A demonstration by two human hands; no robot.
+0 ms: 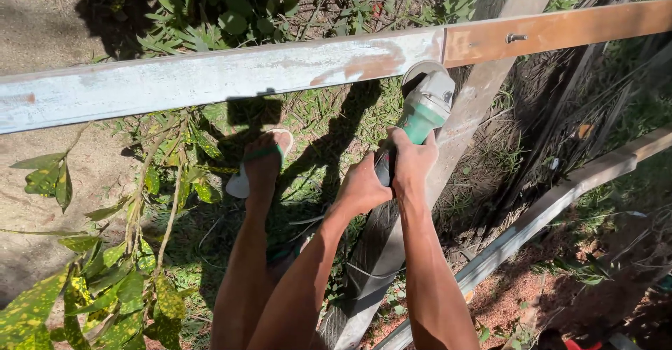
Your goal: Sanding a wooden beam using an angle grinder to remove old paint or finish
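A green and grey angle grinder (424,109) points up at a long horizontal metal rail (210,77), its disc touching the rail's lower edge where pale paint gives way to bare rusty metal (560,29). My right hand (411,159) wraps the grinder's body just behind the green section. My left hand (361,187) grips the rear of the tool, close beside the right. Both forearms reach up from the bottom of the view. My leg and foot in a white sandal (260,168) stand on the grass below the rail.
A bolt (516,38) sticks out of the rusty part of the rail. A slanted grey post (483,91) crosses behind the grinder. Another metal bar (560,199) lies diagonally at the right. A leafy spotted branch (105,280) hangs at lower left. Sandy ground lies left.
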